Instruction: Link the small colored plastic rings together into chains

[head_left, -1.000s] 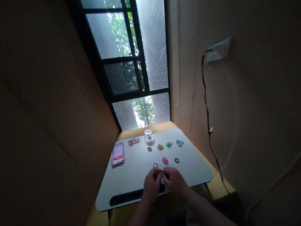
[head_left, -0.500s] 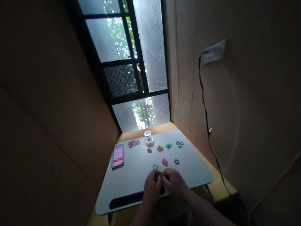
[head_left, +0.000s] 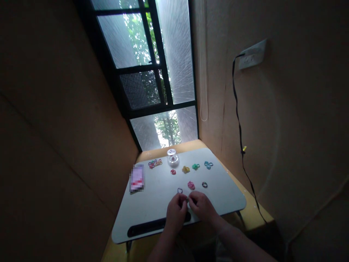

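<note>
My left hand (head_left: pixel 176 210) and my right hand (head_left: pixel 202 206) meet over the near part of the white lap table (head_left: pixel 152 203). The fingers of both are pinched together on something small, too small to make out. Just beyond them lies a pale purple ring (head_left: pixel 180 190). A pink bundle of rings (head_left: pixel 191 185) and a dark ring (head_left: pixel 204 185) rest farther right. Behind these sit red rings (head_left: pixel 173 172), yellow rings (head_left: pixel 185 169), green rings (head_left: pixel 195 166) and blue rings (head_left: pixel 208 165).
Mixed coloured rings (head_left: pixel 155 163) lie at the back left, beside a clear round container (head_left: pixel 173 160). A blurred phone-like object (head_left: pixel 137 178) is at the left edge. A black slot (head_left: pixel 147 227) runs along the near edge. A black cord (head_left: pixel 237 116) hangs at right.
The view has shifted slightly, so the table sits a little higher. My hands remain close together, with the fingertips slightly rearranged around the small thing.
</note>
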`<state>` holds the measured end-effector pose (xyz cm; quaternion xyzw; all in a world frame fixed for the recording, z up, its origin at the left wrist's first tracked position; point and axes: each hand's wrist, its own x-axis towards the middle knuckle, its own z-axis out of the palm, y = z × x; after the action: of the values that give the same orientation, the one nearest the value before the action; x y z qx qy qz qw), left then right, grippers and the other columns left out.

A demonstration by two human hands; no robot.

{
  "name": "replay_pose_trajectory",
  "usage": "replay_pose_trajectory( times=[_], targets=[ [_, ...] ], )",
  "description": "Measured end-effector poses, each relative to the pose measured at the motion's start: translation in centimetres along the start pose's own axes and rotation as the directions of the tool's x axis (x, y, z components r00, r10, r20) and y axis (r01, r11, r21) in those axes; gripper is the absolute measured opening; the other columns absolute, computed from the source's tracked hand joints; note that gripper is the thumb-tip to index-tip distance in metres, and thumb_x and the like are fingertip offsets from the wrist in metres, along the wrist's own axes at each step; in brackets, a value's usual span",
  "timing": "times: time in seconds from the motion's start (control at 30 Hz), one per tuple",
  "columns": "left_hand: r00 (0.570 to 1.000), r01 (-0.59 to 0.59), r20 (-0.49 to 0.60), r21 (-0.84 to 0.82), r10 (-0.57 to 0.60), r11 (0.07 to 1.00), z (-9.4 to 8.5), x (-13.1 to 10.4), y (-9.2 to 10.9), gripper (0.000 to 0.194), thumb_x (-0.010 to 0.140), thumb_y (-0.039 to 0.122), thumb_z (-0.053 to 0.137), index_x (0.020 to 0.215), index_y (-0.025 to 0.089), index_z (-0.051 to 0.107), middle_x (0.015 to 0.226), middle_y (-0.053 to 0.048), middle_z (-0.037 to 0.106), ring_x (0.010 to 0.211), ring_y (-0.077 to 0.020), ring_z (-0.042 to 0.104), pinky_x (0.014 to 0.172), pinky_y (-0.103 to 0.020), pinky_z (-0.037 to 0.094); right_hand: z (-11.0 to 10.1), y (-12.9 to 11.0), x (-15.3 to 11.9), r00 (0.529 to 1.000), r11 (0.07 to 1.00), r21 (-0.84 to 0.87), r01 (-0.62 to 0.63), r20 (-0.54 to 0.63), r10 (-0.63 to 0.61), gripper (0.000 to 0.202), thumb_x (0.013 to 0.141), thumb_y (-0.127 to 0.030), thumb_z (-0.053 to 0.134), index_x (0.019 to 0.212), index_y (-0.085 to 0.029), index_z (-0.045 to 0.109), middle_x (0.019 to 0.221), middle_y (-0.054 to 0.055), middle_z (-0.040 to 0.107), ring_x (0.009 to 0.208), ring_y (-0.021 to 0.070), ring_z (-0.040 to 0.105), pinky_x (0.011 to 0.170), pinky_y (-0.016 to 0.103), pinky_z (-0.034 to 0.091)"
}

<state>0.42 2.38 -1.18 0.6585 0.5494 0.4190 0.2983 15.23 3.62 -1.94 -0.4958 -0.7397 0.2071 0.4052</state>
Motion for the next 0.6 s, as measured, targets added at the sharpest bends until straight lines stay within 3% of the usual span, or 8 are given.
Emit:
replay_pose_trajectory(
  times=[0.23, 0.6],
  targets=[
    [1.0, 0.008, -0.006, -0.001, -0.008, 1.0, 0.15, -0.14, -0.08, 0.013, 0.083, 0.03, 0.055, 0.082, 0.019, 0.06, 0.069, 0.001, 0.059, 0.063, -0.0138, 0.053, 0.061, -0.023, 0.039, 0.07, 0.28, 0.15, 1.0, 0.999, 0.032, -0.004, -0.016, 0.005, 0.013, 0.081, -0.017, 0.05, 0.068, -0.019, 0.052, 0.067, -0.001, 0.055, 0.064, 0.0133, 0.051, 0.061, 0.023, 0.035],
    [0.998, 0.044, -0.049, -0.021, -0.045, 0.999, 0.01, -0.22, 0.4, 0.015, 0.083, 0.033, 0.055, 0.085, 0.019, 0.058, 0.076, -0.001, 0.063, 0.07, -0.0168, 0.059, 0.068, -0.027, 0.043, -0.15, -0.03, 0.01, 1.0, 1.0, 0.02, -0.015, -0.011, 0.015, 0.01, 0.077, -0.017, 0.052, 0.067, -0.019, 0.052, 0.065, -0.001, 0.054, 0.061, 0.0123, 0.049, 0.058, 0.023, 0.034]
  ],
)
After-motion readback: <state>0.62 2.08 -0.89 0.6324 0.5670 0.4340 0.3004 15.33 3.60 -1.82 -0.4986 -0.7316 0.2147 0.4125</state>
